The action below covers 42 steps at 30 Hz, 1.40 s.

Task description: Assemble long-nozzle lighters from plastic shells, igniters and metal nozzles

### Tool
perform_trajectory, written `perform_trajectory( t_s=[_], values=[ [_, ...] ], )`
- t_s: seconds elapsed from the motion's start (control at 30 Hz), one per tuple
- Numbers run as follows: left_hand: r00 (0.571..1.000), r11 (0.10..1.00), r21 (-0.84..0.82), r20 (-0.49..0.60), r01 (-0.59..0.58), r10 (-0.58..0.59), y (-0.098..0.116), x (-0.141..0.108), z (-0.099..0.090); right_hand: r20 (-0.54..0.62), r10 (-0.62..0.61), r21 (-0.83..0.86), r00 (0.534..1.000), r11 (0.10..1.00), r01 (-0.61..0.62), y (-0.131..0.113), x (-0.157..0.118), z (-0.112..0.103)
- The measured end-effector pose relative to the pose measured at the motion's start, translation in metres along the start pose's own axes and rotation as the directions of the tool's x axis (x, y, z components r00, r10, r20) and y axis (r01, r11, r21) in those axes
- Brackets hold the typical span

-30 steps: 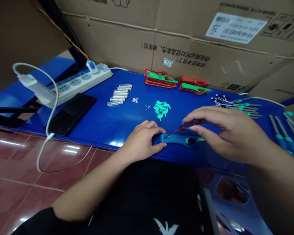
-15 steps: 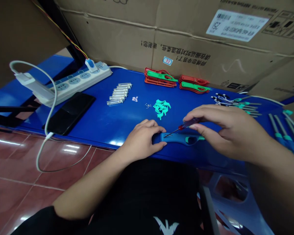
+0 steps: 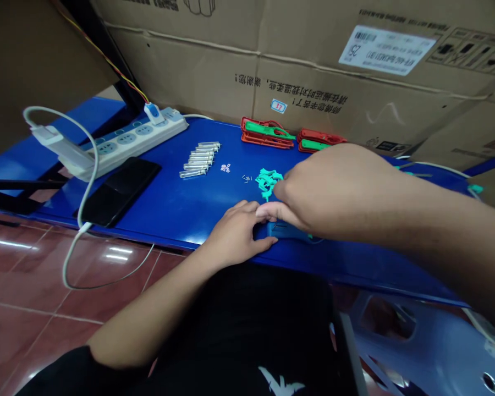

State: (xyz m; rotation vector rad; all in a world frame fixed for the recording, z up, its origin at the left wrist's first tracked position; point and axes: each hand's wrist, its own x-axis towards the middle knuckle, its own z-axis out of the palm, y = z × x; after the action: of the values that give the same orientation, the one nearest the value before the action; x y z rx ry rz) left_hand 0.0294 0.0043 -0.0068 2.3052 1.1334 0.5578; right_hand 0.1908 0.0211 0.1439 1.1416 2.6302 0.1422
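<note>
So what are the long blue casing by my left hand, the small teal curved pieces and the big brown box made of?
Blue casing: probably satin plastic, from its smooth, even colour. Teal pieces: likely moulded plastic, finish unclear, from their uniform colour. Brown box: seemingly matte cardboard, judging by its creased, printed face.

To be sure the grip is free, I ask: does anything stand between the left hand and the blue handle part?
Nothing visible does: the left hand already holds one end of the blue handle part. The right hand hides much of that part, so what lies under it cannot be told.
</note>
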Motion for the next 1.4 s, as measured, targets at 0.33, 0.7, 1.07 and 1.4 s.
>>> perform_trajectory(
  t_s=[0.33, 0.7, 1.07, 1.4],
  values=[
    [0.999, 0.999, 0.013, -0.01, -0.044, 0.044, -0.002, 0.0, 0.0, 0.114, -0.07, -0.062, 0.991, 0.995, 0.077, 0.008, -0.003, 0.004],
    [0.999, 0.999, 0.011, 0.0, -0.034, 0.034, 0.0, 0.0, -0.001, 0.149, -0.162, -0.029, 0.975, 0.985, 0.168, 0.009, -0.008, 0.003],
    [0.999, 0.999, 0.012, -0.023, -0.049, 0.05, -0.002, 0.0, 0.0, 0.059, -0.241, 0.001, 0.969, 0.97, 0.241, 0.008, -0.009, 0.004],
    [0.999, 0.999, 0.017, -0.014, -0.031, 0.031, 0.0, -0.001, -0.001, 0.098, -0.065, -0.183, 0.993, 0.98, 0.082, 0.004, -0.009, 0.002]
  ],
)
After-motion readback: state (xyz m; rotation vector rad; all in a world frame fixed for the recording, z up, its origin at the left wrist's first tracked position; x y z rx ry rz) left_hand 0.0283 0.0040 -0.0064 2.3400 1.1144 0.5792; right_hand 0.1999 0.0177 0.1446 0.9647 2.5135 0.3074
